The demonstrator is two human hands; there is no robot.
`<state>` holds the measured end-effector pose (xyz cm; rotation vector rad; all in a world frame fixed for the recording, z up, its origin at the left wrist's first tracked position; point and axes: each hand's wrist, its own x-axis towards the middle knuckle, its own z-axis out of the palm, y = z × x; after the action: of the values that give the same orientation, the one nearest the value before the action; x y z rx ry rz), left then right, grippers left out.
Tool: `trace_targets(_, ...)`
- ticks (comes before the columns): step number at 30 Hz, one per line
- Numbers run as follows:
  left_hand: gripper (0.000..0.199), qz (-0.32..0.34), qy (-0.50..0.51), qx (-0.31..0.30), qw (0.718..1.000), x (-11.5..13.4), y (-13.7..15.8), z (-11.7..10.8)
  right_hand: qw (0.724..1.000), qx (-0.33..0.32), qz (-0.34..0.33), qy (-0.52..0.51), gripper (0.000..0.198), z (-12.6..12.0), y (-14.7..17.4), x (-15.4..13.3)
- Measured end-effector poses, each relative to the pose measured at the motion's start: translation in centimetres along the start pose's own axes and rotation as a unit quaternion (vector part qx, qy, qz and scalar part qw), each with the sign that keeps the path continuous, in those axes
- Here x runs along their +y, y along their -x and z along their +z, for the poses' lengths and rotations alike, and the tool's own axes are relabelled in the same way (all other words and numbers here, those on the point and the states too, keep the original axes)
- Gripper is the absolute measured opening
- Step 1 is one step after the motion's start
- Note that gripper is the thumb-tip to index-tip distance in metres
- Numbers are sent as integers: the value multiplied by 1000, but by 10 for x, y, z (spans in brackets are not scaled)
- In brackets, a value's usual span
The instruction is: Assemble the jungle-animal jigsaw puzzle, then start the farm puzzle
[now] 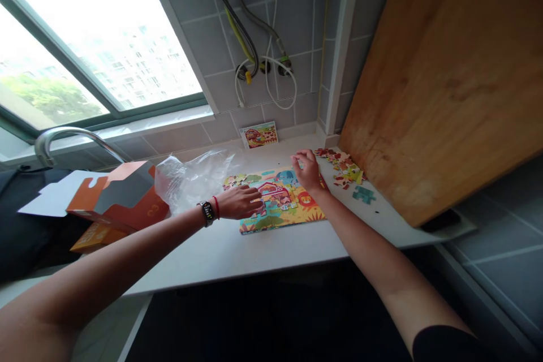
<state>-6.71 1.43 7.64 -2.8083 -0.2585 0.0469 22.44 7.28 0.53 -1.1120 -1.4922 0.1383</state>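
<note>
A colourful jigsaw puzzle board with a red barn and cartoon animals lies on the white counter. My left hand, with a watch and red string at the wrist, rests palm down over the board's left part, its fingers stretched towards the barn. Above the board's upper right edge is my right hand, fingers raised and loosely bent, nothing visible in them. To its right lies a heap of loose puzzle pieces, mostly red, brown and yellow. Several joined teal pieces sit just in front of that heap.
A picture card leans against the tiled wall. Crumpled clear plastic and an opened orange box stand left of the board, near a curved faucet. A large wooden board leans at the right.
</note>
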Motion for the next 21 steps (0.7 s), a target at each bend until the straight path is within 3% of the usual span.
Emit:
trace_targets(2,25,-28,-11,-43,999,-17,-3,0,999,-43,16,4,23,-1,1,0)
trace_targets(5,26,-57,-26,-56,996,-49,-20,-2,989,-138,45,7,19,0,5,0)
trace_targets(10,32,-114,-43,-75,990,-92,-88,-7,978,-205,49,5,14,1,8,-3)
trace_targets(16,35,-224,-33,-126,966,-112,-187,12,963,-269,32,14,18,-2,8,-8)
trace_targets(21,57,-257,30,-178,949,-115,-255,30,952,-304,26,24,18,-2,8,-10)
